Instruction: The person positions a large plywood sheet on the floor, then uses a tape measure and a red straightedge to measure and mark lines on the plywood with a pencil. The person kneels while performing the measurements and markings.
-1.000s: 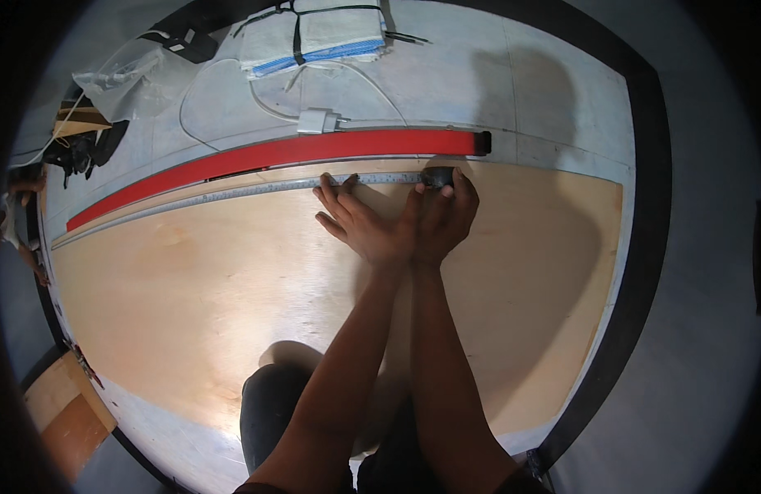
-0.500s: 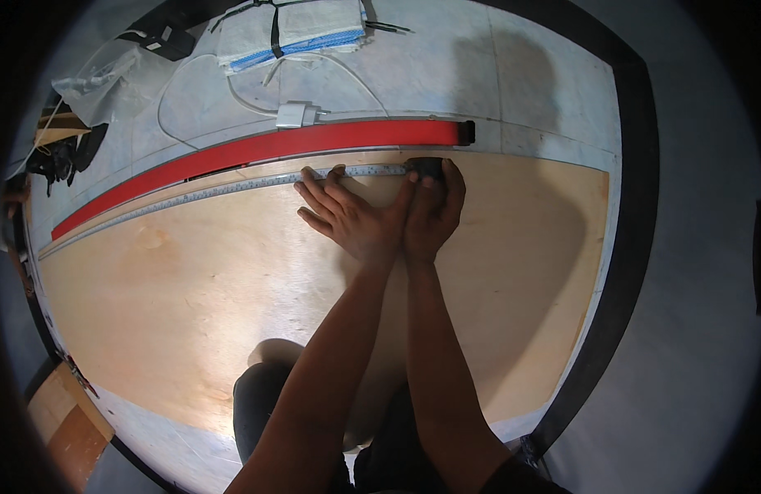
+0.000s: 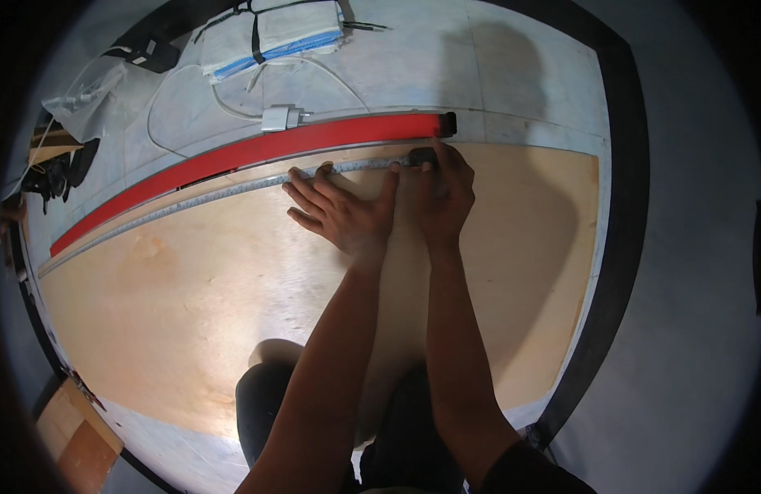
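Gripping the tape measure case (image 3: 422, 156) near the upper middle of the frame is your right hand (image 3: 448, 198), its fingers curled in close around the black body from the right and below. Your left hand (image 3: 345, 217) lies just to the left of it, palm down, fingers spread wide, with fingertips (image 3: 295, 174) meeting the lower edge of the tape blade (image 3: 207, 195); how hard they press, you cannot tell from this view.

The key relation is along the blade's long axis. From the case, the blade runs left and slightly down to the far left of the frame, bowed by the lens, close to the top edge of the plywood sheet (image 3: 191, 313). Its far end sits near the sheet's left corner, too small there to tell whether the hook catches. Your right hand is the one at the case, at the blade's right end; your left is nearer the long exposed stretch, and both forearms come up from the lower edge, crossing the blade's line steeply.

Just above the blade, a long red bar (image 3: 257, 148) follows nearly the same line, its black end cap (image 3: 448, 124) just above your right fingers. A white plug adapter (image 3: 279, 118) lies beyond the bar.
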Action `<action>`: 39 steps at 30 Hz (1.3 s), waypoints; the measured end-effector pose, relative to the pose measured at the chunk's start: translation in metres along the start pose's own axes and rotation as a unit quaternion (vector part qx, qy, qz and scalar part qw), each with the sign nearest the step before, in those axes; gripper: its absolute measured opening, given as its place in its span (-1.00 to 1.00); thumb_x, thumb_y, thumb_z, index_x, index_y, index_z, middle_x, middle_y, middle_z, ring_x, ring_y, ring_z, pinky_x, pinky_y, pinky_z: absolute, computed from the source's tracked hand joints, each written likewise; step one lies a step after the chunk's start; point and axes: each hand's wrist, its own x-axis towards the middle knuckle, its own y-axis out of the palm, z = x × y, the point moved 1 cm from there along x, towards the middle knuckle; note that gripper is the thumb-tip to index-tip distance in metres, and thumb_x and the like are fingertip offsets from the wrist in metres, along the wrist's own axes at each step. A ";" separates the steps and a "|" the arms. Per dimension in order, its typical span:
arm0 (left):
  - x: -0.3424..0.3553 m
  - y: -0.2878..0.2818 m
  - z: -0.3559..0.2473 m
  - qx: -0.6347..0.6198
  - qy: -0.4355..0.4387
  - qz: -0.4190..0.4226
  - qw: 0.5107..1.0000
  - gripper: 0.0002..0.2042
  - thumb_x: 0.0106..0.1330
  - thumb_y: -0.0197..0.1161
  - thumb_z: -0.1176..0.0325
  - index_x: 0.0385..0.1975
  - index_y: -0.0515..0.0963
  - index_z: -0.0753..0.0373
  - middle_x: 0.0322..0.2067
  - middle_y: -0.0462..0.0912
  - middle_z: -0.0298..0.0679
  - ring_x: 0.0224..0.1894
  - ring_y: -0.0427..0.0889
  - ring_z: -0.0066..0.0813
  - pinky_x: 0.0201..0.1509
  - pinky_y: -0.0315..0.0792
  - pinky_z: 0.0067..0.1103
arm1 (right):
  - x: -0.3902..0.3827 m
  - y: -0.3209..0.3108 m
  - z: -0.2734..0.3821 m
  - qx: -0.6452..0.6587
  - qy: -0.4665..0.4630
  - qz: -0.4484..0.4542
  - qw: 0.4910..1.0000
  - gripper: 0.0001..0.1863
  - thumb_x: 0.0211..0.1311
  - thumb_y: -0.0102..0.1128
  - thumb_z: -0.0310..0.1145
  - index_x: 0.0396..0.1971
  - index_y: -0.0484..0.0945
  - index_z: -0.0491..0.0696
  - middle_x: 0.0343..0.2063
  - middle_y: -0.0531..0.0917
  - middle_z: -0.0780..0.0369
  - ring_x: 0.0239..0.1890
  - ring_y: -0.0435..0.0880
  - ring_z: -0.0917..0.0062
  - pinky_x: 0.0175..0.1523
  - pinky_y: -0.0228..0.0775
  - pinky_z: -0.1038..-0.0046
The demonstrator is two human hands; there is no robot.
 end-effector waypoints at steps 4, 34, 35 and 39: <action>-0.001 0.011 0.002 0.017 -0.003 -0.023 1.000 -0.18 0.33 0.40 -0.37 0.31 0.44 0.22 0.62 0.09 0.19 0.73 -0.14 0.21 0.70 -0.28 0.22 | 0.001 -0.014 -0.012 -0.001 0.005 -0.018 1.000 -0.51 0.37 0.40 -0.49 0.30 0.70 -0.05 0.16 0.69 0.05 0.23 0.62 0.18 0.33 0.53 0.18; -0.072 0.005 0.001 0.002 0.262 0.183 0.948 -0.24 0.54 0.15 0.03 0.68 0.13 0.13 0.65 -0.06 0.31 0.72 -0.14 0.32 0.67 -0.23 0.25 | -0.005 0.005 -0.005 -0.032 0.002 0.017 0.999 -0.56 0.50 0.33 -0.39 0.32 0.61 -0.09 0.16 0.72 0.18 0.22 0.71 0.35 0.36 0.55 0.33; -0.071 0.005 -0.001 -0.009 0.247 0.179 0.952 -0.24 0.54 0.16 0.01 0.68 0.14 0.14 0.65 -0.07 0.32 0.72 -0.16 0.35 0.66 -0.22 0.25 | -0.002 0.003 0.001 -0.064 -0.002 0.013 0.998 -0.56 0.49 0.35 -0.40 0.31 0.62 -0.09 0.14 0.73 0.19 0.22 0.71 0.36 0.35 0.56 0.34; -0.066 -0.001 -0.007 -0.044 0.232 0.142 0.961 -0.26 0.55 0.14 -0.03 0.67 0.16 0.08 0.64 -0.10 0.40 0.70 -0.17 0.49 0.64 -0.18 0.29 | 0.001 -0.002 -0.011 -0.163 -0.031 0.023 0.986 -0.59 0.52 0.33 -0.33 0.28 0.63 -0.09 0.12 0.73 0.12 0.19 0.72 0.27 0.32 0.58 0.26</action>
